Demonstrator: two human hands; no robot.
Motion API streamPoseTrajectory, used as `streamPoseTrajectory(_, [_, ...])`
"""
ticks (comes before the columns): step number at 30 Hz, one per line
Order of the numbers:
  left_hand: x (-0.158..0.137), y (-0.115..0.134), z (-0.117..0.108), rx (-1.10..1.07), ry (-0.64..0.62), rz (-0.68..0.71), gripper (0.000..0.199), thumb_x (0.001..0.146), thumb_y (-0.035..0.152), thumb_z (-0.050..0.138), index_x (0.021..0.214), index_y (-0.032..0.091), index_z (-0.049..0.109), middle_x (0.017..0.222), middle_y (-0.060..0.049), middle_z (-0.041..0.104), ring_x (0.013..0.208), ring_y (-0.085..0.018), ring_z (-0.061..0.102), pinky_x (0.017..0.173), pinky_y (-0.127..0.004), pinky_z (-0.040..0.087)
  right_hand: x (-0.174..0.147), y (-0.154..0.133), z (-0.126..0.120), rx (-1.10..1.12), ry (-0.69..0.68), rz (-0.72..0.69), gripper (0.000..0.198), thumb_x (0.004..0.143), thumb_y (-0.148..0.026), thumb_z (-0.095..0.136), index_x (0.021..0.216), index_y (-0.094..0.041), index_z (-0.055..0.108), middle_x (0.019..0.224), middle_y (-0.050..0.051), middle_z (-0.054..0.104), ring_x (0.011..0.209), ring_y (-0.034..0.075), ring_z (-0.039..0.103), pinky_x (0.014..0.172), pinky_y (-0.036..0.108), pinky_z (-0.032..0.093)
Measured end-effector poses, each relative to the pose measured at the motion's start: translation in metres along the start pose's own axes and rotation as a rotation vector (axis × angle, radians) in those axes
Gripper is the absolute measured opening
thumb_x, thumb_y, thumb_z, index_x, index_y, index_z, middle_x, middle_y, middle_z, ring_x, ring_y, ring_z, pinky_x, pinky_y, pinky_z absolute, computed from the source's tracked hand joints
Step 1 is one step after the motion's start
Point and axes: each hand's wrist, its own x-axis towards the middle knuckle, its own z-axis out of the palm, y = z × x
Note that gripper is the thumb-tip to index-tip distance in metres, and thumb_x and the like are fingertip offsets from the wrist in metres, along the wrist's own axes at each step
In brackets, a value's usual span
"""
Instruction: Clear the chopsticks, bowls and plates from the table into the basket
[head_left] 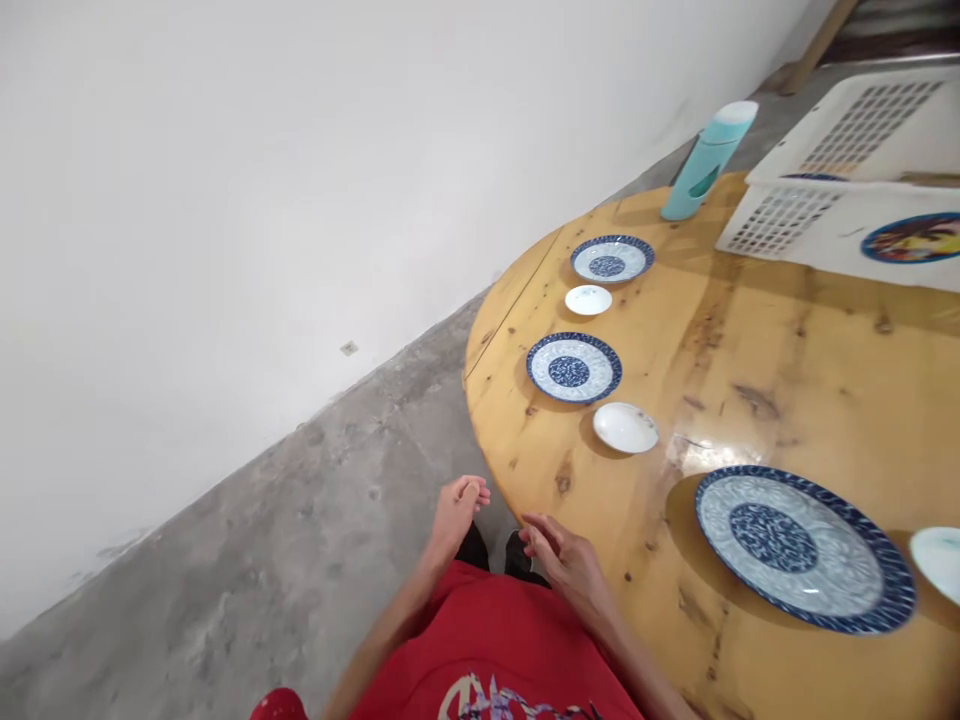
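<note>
My left hand [456, 515] hovers in front of my body, just off the rounded edge of the wooden table [787, 370]. Its fingers are curled in with the thumb against them, and nothing shows in it. Close to the table's edge is my right hand [566, 565], its fingers loosely bent and apart, holding nothing. Nearest to it on the tabletop are a large blue-and-white plate [840, 570] and a small white dish [625, 428]. Further along sit another blue-rimmed plate [541, 368], a second small dish [589, 300] and a third patterned plate [630, 260].
A white plastic basket [832, 225] with perforated sides stands at the back right. Beside it is a turquoise bottle [709, 160] with a white top. Another white dish [941, 560] is cut off at the right. A white wall [225, 200] rises beyond the grey floor [300, 540].
</note>
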Motion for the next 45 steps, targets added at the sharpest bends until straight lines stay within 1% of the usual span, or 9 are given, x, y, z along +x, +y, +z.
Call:
streamPoseTrajectory(5, [0.092, 0.058, 0.015, 0.007, -0.093, 0.073, 0.023, 0.086, 0.033, 0.053, 0.081, 0.015, 0.066, 0.083, -0.007, 0.072, 0.074, -0.015, 0.066, 0.069, -0.026, 0.047, 0.017, -0.009, 0.001, 0.299, 0.26, 0.173, 0.058, 0.07, -0.067, 0.063, 0.098, -0.017, 0.069, 0.08, 0.01, 0.073, 0.065, 0.023, 0.069, 0.063, 0.034, 0.056])
streamPoseTrajectory(9, [0.192, 0.12, 0.035, 0.004, -0.144, 0.138, 0.02, 0.088, 0.026, 0.051, 0.08, 0.015, 0.066, 0.079, -0.004, 0.069, 0.07, -0.011, 0.064, 0.069, -0.023, 0.047, 0.052, -0.021, -0.004, 0.502, 0.431, 0.286, 0.064, 0.056, -0.069, 0.075, 0.092, -0.015, 0.069, 0.076, 0.01, 0.073, 0.061, 0.022, 0.068, 0.058, 0.032, 0.055])
streamPoseTrajectory(13, [0.298, 0.172, 0.068, 0.013, -0.246, 0.136, 0.02, 0.09, 0.024, 0.05, 0.078, 0.015, 0.064, 0.077, -0.003, 0.068, 0.066, -0.01, 0.062, 0.067, -0.022, 0.045, 0.104, -0.034, -0.007, 0.697, 0.611, 0.41, 0.07, 0.051, -0.066, 0.082, 0.096, -0.014, 0.068, 0.082, 0.011, 0.075, 0.065, 0.022, 0.07, 0.059, 0.031, 0.056])
streamPoseTrajectory(18, [0.407, 0.213, 0.121, 0.074, -0.375, 0.102, 0.025, 0.094, 0.029, 0.051, 0.075, 0.015, 0.061, 0.08, -0.006, 0.069, 0.067, -0.01, 0.063, 0.068, -0.024, 0.047, 0.165, -0.049, -0.003, 0.889, 0.815, 0.492, 0.076, 0.049, -0.06, 0.086, 0.106, -0.014, 0.065, 0.092, 0.01, 0.077, 0.07, 0.022, 0.072, 0.061, 0.03, 0.058])
streamPoseTrajectory(23, [0.48, 0.235, 0.175, 0.178, -0.416, 0.138, 0.03, 0.096, 0.036, 0.053, 0.073, 0.016, 0.057, 0.083, -0.007, 0.069, 0.068, -0.011, 0.063, 0.065, -0.022, 0.047, 0.201, -0.061, 0.005, 0.955, 0.934, 0.523, 0.07, 0.048, -0.056, 0.089, 0.098, -0.016, 0.062, 0.092, 0.011, 0.077, 0.069, 0.025, 0.073, 0.059, 0.032, 0.059])
streamPoseTrajectory(27, [0.519, 0.244, 0.213, 0.226, -0.473, 0.142, 0.034, 0.097, 0.041, 0.053, 0.074, 0.016, 0.057, 0.083, -0.008, 0.071, 0.069, -0.011, 0.066, 0.065, -0.022, 0.049, 0.217, -0.065, 0.012, 0.986, 0.996, 0.556, 0.075, 0.044, -0.057, 0.091, 0.099, -0.014, 0.062, 0.092, 0.014, 0.076, 0.067, 0.026, 0.072, 0.059, 0.035, 0.058])
streamPoseTrajectory(34, [0.554, 0.248, 0.254, 0.247, -0.568, 0.119, 0.033, 0.094, 0.041, 0.057, 0.076, 0.014, 0.061, 0.069, -0.007, 0.069, 0.06, -0.013, 0.066, 0.061, -0.022, 0.05, 0.233, -0.064, 0.018, 0.908, 1.026, 0.564, 0.062, 0.055, -0.063, 0.086, 0.092, -0.018, 0.064, 0.091, 0.012, 0.076, 0.076, 0.031, 0.074, 0.064, 0.038, 0.061])
streamPoseTrajectory(40, [0.559, 0.249, 0.263, 0.235, -0.525, 0.132, 0.024, 0.088, 0.028, 0.061, 0.068, 0.015, 0.059, 0.056, -0.003, 0.062, 0.056, -0.013, 0.064, 0.065, -0.025, 0.053, 0.239, -0.066, 0.016, 0.929, 1.074, 0.606, 0.062, 0.055, -0.065, 0.085, 0.091, -0.019, 0.062, 0.086, 0.012, 0.076, 0.075, 0.031, 0.074, 0.064, 0.039, 0.061])
streamPoseTrajectory(45, [0.549, 0.26, 0.253, 0.241, -0.483, 0.195, 0.021, 0.089, 0.023, 0.057, 0.07, 0.015, 0.06, 0.063, -0.004, 0.065, 0.063, -0.015, 0.067, 0.069, -0.026, 0.054, 0.239, -0.064, 0.015, 0.848, 1.065, 0.564, 0.057, 0.061, -0.063, 0.081, 0.089, -0.018, 0.061, 0.083, 0.012, 0.075, 0.073, 0.03, 0.074, 0.063, 0.039, 0.061])
